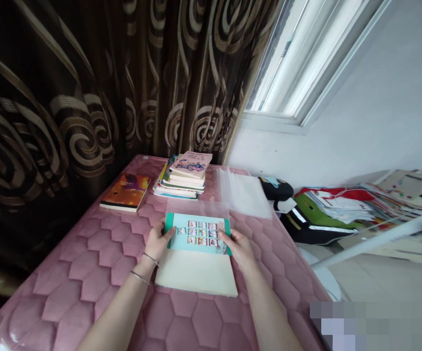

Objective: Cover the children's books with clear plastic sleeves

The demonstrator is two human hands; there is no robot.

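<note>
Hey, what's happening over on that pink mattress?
Someone's left hand and right hand hold the opposite sides of a teal cover, above cream pages. Beyond lie a stack of books, a sheaf of clear plastic sheets and, off to the left, an orange-and-purple book, all on the pink mattress.

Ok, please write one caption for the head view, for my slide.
Left hand and right hand hold a teal cover by its sides, on a pink quilted mattress, near stacked books.
</note>
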